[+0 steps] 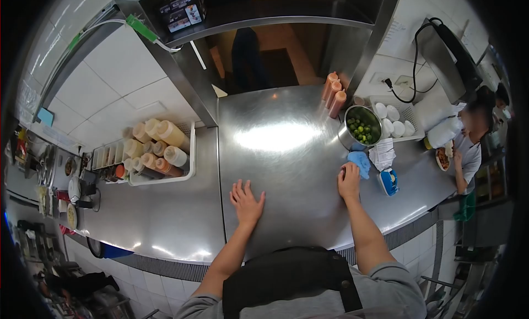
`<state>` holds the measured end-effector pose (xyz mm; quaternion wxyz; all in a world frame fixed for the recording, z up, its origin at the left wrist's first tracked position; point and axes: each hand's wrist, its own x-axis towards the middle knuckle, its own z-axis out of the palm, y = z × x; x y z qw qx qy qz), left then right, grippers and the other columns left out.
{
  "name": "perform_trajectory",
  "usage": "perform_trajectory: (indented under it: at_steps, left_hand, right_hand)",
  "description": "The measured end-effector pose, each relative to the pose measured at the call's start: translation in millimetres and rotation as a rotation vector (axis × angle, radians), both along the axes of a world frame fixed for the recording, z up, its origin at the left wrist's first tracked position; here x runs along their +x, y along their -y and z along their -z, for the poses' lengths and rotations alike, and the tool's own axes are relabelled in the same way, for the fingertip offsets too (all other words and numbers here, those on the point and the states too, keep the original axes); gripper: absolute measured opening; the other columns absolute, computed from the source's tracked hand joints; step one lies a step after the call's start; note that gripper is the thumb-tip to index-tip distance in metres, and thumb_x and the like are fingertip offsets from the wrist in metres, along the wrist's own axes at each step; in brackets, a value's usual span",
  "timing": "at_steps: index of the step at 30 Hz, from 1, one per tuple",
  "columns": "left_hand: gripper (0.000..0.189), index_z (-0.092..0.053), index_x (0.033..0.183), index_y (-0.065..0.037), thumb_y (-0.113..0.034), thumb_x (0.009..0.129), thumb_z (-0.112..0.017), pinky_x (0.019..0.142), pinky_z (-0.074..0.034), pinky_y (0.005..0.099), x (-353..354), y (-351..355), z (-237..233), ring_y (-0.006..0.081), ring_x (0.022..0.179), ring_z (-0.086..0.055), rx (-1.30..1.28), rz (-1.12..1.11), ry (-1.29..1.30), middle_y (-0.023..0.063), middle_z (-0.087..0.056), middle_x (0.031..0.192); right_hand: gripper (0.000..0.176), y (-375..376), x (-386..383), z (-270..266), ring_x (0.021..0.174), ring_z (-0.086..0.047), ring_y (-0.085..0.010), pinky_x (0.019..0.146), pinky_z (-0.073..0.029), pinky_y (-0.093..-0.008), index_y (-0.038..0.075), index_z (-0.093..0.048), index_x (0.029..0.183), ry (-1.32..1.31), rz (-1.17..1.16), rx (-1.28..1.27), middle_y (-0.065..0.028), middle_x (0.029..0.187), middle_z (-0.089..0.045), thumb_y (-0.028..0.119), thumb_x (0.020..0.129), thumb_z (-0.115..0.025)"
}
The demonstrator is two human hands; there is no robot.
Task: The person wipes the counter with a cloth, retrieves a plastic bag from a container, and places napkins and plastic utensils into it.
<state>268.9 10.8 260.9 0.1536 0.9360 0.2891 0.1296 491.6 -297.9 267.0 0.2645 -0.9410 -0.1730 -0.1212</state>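
Observation:
My left hand (pixel 247 203) lies flat on the steel counter (pixel 275 181), fingers spread and holding nothing. To the right, my right hand (pixel 349 182) rests on the same counter with its fingers curled together. Its fingertips are at the near left edge of a crumpled blue cloth (pixel 360 162); whether they grip anything is hidden. Just right of the cloth are a white paper slip (pixel 382 153) and a blue-and-white tape dispenser or similar small object (pixel 389 182). Behind them stands a metal pot (pixel 347 137) with green limes or similar fruit (pixel 362 129) inside.
A white bin (pixel 192 153) of squeeze bottles (pixel 172 133) stands on the left. Several orange-pink sauce bottles (pixel 335 96) line the back right, near a basket (pixel 421 126) of white containers (pixel 398 128). At far right a person (pixel 468 148) is beside a bowl of food (pixel 443 158).

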Motion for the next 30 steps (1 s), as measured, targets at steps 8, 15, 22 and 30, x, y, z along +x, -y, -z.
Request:
perform_trajectory:
  at_steps: [8,15,22,30]
  left_hand:
    - [0.071,-0.046,0.143,-0.004,-0.047,0.090,-0.067,0.120,-0.017,0.0572,0,-2,0,0.0396,0.148,-0.025,0.017,0.004,-0.019,0.0208,-0.036,0.153]
    - [0.072,-0.046,0.144,-0.004,-0.046,0.090,-0.069,0.120,-0.016,0.0583,5,0,1,0.0398,0.148,-0.024,0.009,0.004,-0.013,0.0201,-0.035,0.154]
    - [0.072,-0.045,0.144,-0.004,-0.045,0.090,-0.069,0.119,-0.017,0.0589,5,4,-1,0.0401,0.148,-0.025,0.010,-0.009,-0.024,0.0202,-0.035,0.153]
    - [0.072,-0.044,0.144,-0.003,-0.046,0.091,-0.067,0.119,-0.017,0.0590,4,3,0,0.0403,0.148,-0.025,0.029,0.012,-0.023,0.0207,-0.035,0.153]
  right_hand:
    - [0.017,-7,-1,-2,0.109,-0.053,-0.0319,0.090,-0.045,-0.0479,0.010,-0.055,0.104,0.001,0.039,-0.069,-0.0085,0.112,-0.055,0.013,0.088,-0.059]
    - [0.018,-1,2,3,0.110,-0.053,-0.0311,0.090,-0.045,-0.0485,0.010,-0.055,0.104,-0.007,0.039,-0.104,-0.0072,0.113,-0.055,0.013,0.088,-0.061]
    - [0.019,-2,0,-2,0.111,-0.053,-0.0305,0.090,-0.046,-0.0475,0.011,-0.055,0.104,0.009,0.043,-0.100,-0.0067,0.113,-0.055,0.012,0.087,-0.062]
    - [0.036,-2,1,5,0.116,-0.052,-0.0295,0.092,-0.047,-0.0477,0.014,-0.060,0.124,0.034,0.054,-0.114,-0.0065,0.120,-0.054,0.014,0.089,-0.061]
